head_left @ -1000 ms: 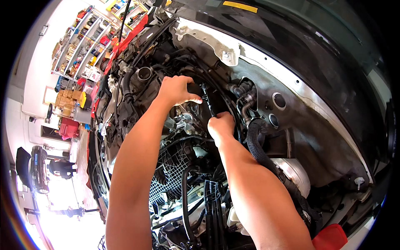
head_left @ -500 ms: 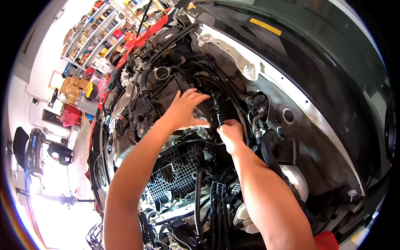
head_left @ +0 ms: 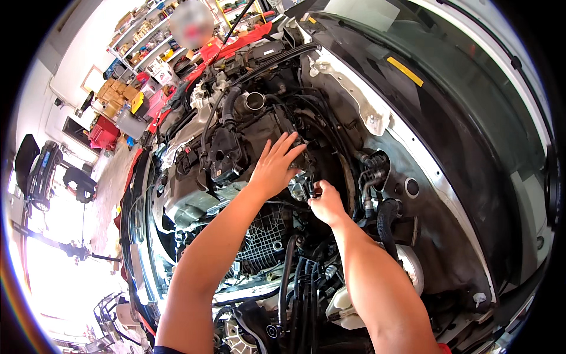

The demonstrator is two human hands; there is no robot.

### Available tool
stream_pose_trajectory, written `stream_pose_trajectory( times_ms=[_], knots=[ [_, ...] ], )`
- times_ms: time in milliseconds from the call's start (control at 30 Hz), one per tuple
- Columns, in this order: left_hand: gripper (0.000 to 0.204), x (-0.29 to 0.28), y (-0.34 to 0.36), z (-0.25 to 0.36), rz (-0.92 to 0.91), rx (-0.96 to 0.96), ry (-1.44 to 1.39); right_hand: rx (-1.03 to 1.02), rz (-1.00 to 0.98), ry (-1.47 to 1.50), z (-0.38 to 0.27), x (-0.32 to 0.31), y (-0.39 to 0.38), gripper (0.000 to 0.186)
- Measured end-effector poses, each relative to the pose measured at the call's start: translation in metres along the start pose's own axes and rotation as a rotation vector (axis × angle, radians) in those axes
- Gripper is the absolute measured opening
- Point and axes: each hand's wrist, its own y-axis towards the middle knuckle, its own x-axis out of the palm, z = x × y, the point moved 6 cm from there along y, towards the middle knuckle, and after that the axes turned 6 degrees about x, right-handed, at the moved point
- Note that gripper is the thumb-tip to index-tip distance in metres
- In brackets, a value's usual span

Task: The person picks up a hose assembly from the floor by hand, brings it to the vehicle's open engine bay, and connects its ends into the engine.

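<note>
My left hand [head_left: 274,167] lies over the engine [head_left: 259,131] with its fingers stretched out, their tips beside a narrow dark gap. Nothing shows in its grasp, though the thumb side partly covers what lies beneath. Just to its right and nearer me, my right hand [head_left: 326,203] is closed, thumb and fingers pinched together. A slim dark piece [head_left: 311,187] stands at its fingertips; its kind is too small and shadowed to tell. Shiny metal parts sit between the two hands.
An open round pipe [head_left: 254,101] stands beyond my left hand. A black ribbed grid panel [head_left: 265,239] lies nearer me. To the right are a thick hose [head_left: 386,227] and the pale fender edge [head_left: 424,156]. Loaded shelves and a person stand at the back left.
The view has shifted, so the engine sits lower and further right. My left hand has come down closer to my right, its fingers now flatter. The right hand stays pinched.
</note>
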Motion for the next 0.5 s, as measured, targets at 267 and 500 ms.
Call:
stream_pose_trajectory(
  times_ms=[267,500],
  knots=[
    [0.045,0.017,-0.173,0.02,-0.142,-0.059,0.036,-0.026,-0.033,-0.016,-0.001,-0.004,0.0,0.044],
    [0.048,0.039,-0.218,-0.008,-0.075,-0.368,-0.149,-0.121,-0.003,-0.125,-0.012,-0.006,-0.006,0.035]
  ],
)
